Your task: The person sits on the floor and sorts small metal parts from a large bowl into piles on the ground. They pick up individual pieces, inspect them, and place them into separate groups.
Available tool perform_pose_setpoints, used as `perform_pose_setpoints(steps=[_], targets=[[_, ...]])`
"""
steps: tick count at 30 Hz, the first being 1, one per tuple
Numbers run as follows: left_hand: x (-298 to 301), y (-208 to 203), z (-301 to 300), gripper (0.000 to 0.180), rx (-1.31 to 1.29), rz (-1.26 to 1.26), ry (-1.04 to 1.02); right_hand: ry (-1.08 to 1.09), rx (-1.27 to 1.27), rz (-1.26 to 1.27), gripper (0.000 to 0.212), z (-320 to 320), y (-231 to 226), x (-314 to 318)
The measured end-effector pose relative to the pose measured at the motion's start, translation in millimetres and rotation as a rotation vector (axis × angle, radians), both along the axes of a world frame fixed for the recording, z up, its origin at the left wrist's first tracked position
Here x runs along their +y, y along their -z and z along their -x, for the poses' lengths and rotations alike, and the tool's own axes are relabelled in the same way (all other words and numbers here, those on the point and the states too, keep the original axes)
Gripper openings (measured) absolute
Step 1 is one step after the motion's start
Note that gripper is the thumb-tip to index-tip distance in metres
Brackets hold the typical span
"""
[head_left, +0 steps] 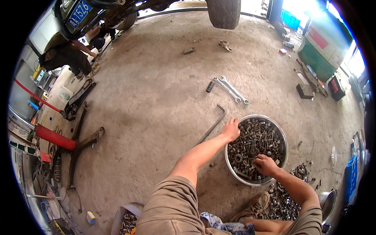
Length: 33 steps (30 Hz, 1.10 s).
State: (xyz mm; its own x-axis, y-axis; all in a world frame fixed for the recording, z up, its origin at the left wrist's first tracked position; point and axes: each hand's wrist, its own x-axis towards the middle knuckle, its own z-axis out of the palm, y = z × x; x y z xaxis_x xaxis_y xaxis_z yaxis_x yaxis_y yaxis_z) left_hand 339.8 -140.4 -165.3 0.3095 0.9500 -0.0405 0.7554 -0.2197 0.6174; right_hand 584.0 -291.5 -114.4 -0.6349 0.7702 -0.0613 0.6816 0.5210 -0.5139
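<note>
A round metal basin (285, 145) full of dark, greasy bolts, nuts and washers (260, 138) stands on the floor in front of me. My left hand (231, 130) is closed over the basin's left rim. Down among the bolts on the near side, my right hand (266, 165) has its fingers curled together; what they pinch is hidden. Beside the basin, to the right and nearer me, lies a loose heap of bolts and nuts (285, 200) on the concrete.
Two wrenches (232, 90), a black socket (210, 87) and a bent bar (213, 126) lie beyond the basin. Another container (117, 219) of bolts stands lower left. A red jack (55, 137) is at left. A person (64, 53) crouches by a raised vehicle (98, 11).
</note>
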Motion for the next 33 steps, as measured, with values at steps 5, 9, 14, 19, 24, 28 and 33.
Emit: perform_pose_setpoints(steps=[5, 9, 14, 19, 24, 28, 33], targets=[[1, 0, -1, 0.057, 0.001, -0.009, -0.001, -0.006, -0.009, 0.011, 0.017, 0, 1, 2], [1, 2, 1, 0.058, -0.011, -0.022, -0.008, -0.029, 0.002, -0.001, 0.016, 3, -2, 3], [0, -5, 0, 0.058, -0.001, 0.025, -0.008, -0.04, 0.02, -0.018, 0.014, 7, -4, 5], [-1, -9, 0, 0.058, 0.007, 0.045, 0.001, -0.052, 0.005, -0.01, 0.015, 8, -3, 6], [-1, -6, 1, 0.058, -0.002, 0.028, -0.004, -0.051, 0.0, -0.001, 0.016, 9, -5, 6], [0, -7, 1, 0.058, 0.004, 0.038, -0.006, -0.056, 0.005, -0.02, 0.016, 10, -5, 6], [0, -7, 0, 0.061, -0.01, 0.041, 0.007, -0.053, 0.043, -0.113, 0.017, 10, -7, 8]])
